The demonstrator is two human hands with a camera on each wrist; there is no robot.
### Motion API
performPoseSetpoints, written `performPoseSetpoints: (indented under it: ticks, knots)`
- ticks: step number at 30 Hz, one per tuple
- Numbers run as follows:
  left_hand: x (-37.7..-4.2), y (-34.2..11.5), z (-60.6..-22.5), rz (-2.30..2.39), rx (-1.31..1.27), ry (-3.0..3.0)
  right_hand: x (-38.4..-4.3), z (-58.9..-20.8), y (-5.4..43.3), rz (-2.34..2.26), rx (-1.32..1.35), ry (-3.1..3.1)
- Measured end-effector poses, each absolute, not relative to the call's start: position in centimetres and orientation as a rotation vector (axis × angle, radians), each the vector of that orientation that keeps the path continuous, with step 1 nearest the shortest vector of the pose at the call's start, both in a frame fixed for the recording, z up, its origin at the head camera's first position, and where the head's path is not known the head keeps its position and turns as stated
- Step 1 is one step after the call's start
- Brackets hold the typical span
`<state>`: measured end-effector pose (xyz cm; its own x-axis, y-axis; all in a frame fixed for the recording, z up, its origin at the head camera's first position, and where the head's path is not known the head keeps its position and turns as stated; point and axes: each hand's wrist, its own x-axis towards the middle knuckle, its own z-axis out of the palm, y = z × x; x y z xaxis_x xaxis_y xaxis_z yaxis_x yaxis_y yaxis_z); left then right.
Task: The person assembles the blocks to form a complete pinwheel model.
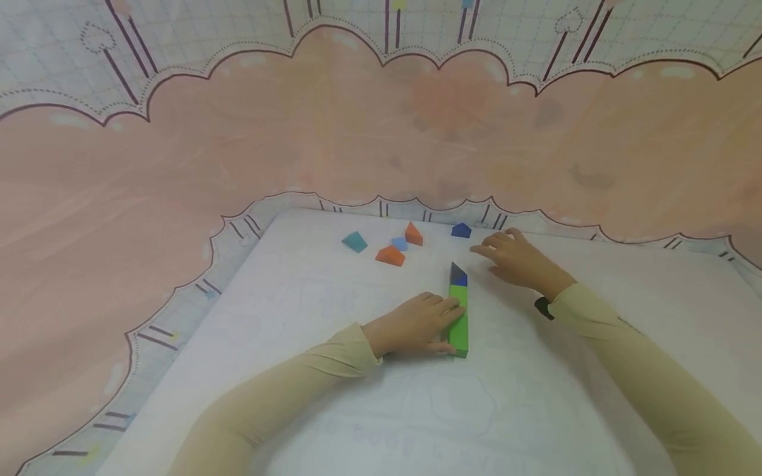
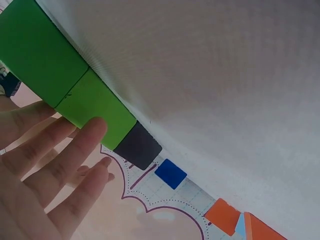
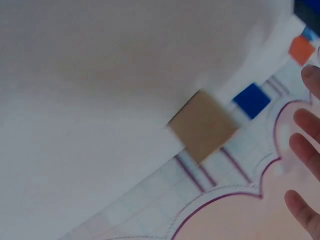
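Observation:
Two green blocks (image 1: 458, 338) lie end to end in a row on the white table, with a dark blue block (image 1: 459, 277) at their far end. My left hand (image 1: 415, 325) rests against the green row from the left, its fingers nearly straight. In the left wrist view those fingers touch the side of the darker green block (image 2: 42, 52) and the lighter green block (image 2: 102, 112). Above the table, right of the row, my right hand (image 1: 519, 263) has its fingers spread and holds nothing. A tan square-faced block (image 3: 202, 127) shows near it in the right wrist view; the head view hides it.
A blue block (image 1: 461, 230) stands near the table's far edge. Farther left are two orange blocks (image 1: 390, 256), a light blue block (image 1: 399, 244) and a teal block (image 1: 355, 242). Behind the table (image 1: 286, 403) hangs a patterned cloth (image 1: 357, 125).

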<state>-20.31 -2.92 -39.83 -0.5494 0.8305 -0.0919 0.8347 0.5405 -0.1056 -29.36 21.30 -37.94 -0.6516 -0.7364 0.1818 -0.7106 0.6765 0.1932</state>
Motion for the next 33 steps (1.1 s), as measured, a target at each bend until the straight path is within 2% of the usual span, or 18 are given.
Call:
performPoseSetpoints:
  ticks: [11,33]
  knots:
    - [-20.3,-3.0,-39.9,-0.188,1.473,2.729,-28.3,-39.1,18.8,-0.129,1.384,-2.602]
    - [-20.2,-3.0,-39.8,-0.196,1.482,2.732,-29.2,-39.4,17.9,-0.14,1.341,-2.612]
